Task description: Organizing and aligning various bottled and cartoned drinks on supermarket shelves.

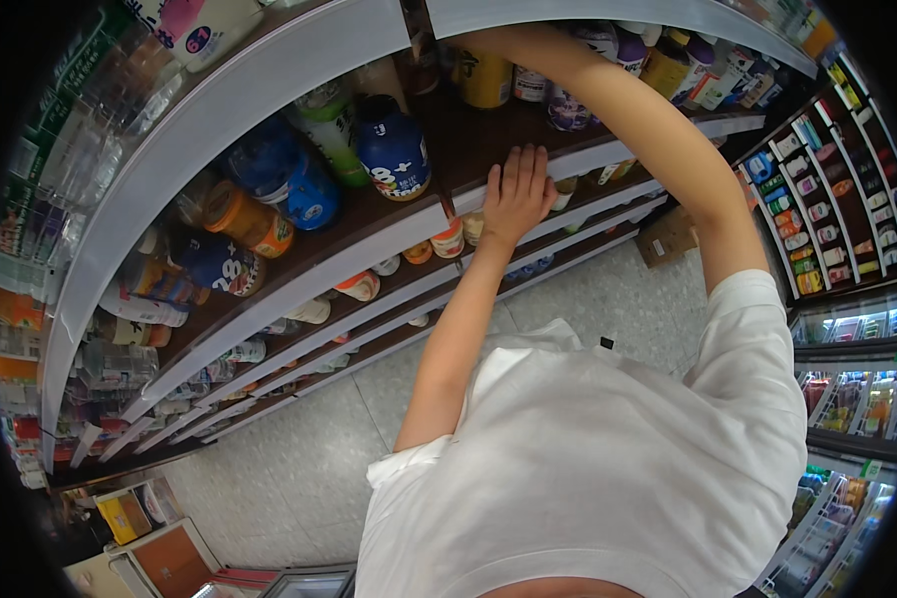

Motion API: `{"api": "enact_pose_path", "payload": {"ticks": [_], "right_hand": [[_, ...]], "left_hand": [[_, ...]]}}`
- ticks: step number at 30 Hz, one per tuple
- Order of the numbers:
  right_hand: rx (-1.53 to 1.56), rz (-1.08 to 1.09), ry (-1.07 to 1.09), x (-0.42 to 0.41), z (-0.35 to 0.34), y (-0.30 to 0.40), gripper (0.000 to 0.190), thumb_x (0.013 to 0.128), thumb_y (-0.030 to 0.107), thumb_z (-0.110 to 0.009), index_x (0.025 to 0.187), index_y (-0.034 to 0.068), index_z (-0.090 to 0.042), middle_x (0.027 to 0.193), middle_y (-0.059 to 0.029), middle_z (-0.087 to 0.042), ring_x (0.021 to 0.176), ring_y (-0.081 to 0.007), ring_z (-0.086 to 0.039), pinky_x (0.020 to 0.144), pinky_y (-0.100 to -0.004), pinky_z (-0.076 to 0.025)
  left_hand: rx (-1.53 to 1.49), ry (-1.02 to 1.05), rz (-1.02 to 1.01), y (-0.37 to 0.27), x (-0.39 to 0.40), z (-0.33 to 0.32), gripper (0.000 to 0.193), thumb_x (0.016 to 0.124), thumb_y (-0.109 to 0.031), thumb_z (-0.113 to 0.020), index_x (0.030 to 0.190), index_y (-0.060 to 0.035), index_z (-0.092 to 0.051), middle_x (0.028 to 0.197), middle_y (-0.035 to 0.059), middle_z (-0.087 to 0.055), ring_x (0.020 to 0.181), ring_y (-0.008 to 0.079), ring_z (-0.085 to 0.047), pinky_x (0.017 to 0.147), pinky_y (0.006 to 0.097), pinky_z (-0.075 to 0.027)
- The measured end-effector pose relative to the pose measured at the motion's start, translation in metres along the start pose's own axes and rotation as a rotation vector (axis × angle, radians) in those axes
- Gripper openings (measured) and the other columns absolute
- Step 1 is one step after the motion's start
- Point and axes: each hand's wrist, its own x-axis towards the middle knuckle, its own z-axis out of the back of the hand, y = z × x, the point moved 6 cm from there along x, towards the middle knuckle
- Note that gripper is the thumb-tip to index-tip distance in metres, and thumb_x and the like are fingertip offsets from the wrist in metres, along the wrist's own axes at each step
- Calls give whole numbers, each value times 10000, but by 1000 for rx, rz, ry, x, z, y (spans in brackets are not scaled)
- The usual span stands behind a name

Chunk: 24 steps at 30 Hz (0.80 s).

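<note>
My left hand [519, 190] lies palm down, fingers stretched out, on the front edge of a dark brown shelf board [478, 142]; it holds nothing. My right forearm [605, 86] reaches across into the same shelf, and the hand itself is hidden behind the light grey front rail [613, 13] of the shelf above. Near that forearm stand a yellow container [486, 81], a small white-labelled bottle [529, 84] and a purple-patterned bottle [566, 111]. To the left of my left hand is a dark blue bottle [393, 153] with white print.
More bottles, among them an orange-lidded jar [248, 218], fill the shelf leftward. Lower shelves hold further drinks. A cardboard box [667, 238] sits on the grey tiled floor [306, 478]. Stocked racks [830, 187] and lit drink coolers [852, 404] line the right side.
</note>
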Motion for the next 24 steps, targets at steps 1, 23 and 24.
{"api": "enact_pose_path", "payload": {"ticks": [1, 23, 24], "right_hand": [[-9, 3, 3, 2, -4, 3, 406, 861, 389, -618, 1065, 38, -621, 978, -176, -646, 943, -335, -612, 833, -426, -481], [-109, 155, 81, -18, 11, 43, 462, 863, 492, -590, 993, 53, -652, 824, -145, -658, 841, -336, -648, 793, -416, -486], [-146, 62, 188, -23, 25, 49, 486, 838, 508, -616, 974, 44, -657, 847, -168, -659, 857, -341, -646, 797, -415, -486]], "left_hand": [[0, -1, -3, 0, 0, 0, 458, 827, -360, -539, 1220, -130, -588, 1201, 32, -605, 1154, 197, -539, 1040, 421, -290], [-36, -23, 21, 0, -3, 1, 460, 805, -330, -585, 1223, -139, -575, 1230, 40, -593, 1181, 205, -523, 1041, 429, -306], [-111, -46, 51, 3, -4, 3, 461, 799, -307, -609, 1224, -134, -560, 1235, 55, -581, 1178, 223, -524, 1038, 438, -314]]}}
